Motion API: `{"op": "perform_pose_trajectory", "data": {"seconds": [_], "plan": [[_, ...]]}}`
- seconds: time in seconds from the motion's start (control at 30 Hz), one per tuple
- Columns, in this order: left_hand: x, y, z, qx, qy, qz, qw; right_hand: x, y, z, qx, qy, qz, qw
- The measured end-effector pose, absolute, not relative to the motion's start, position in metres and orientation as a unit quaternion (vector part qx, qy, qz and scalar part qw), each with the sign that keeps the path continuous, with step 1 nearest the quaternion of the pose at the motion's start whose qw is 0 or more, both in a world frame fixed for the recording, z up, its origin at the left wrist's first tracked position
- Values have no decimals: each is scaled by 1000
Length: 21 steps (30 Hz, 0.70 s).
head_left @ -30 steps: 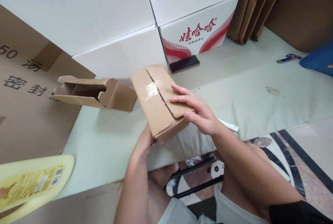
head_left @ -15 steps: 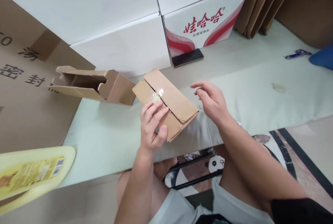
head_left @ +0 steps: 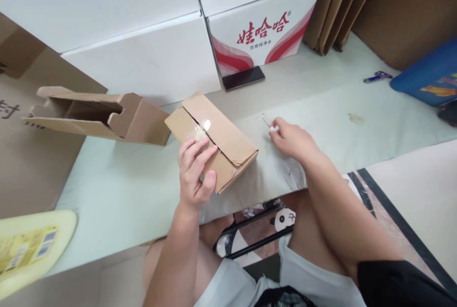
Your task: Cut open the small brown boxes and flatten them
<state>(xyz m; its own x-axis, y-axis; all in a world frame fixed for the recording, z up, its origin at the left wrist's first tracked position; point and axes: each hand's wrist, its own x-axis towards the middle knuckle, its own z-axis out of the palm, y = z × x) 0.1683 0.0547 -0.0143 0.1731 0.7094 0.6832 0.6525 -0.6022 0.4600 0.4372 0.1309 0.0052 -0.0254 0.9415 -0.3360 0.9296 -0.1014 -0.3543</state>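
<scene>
A closed brown cardboard box point(head_left: 223, 131) lies at an angle on the table, with clear tape across the seam between its top flaps. My left hand point(head_left: 195, 169) holds it at the near left side, fingers bent over the top and thumb apart near the front corner. To the right of the box, my right hand point(head_left: 291, 138) is closed in a pinch just above the table. Between its fingertips is a small white piece point(head_left: 273, 128) with a thin wire-like end point(head_left: 264, 119) pointing up and left; I cannot tell its exact kind.
An open-topped cardboard holder point(head_left: 146, 119) stands left of the box. Behind are stacked white cartons point(head_left: 143, 57) and a dark phone point(head_left: 243, 78). A purple-blue razor-like item point(head_left: 377, 77) and a blue container point(head_left: 424, 78) are at right. A yellow bottle point(head_left: 35, 245) fills the lower left.
My right hand has come down to the table and now pinches the small white piece. My left hand stays on the box. The whole view has shifted to the right.
</scene>
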Motion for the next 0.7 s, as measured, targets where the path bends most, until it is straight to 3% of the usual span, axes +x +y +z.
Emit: {"op": "perform_pose_trajectory", "data": {"seconds": [0.1, 0.2, 0.47, 0.7], "plan": [[173, 57, -14, 768, 438, 466, 27, 433, 137, 6, -698, -616, 289, 222], [178, 56, -12, 772, 450, 450, 15, 429, 141, 7, -662, -556, 356, 355], [183, 46, -9, 780, 453, 430, 35, 419, 128, 15, -480, -528, 435, 549], [194, 37, -6, 796, 445, 406, 60, 415, 121, 37, -392, -480, 450, 643]]}}
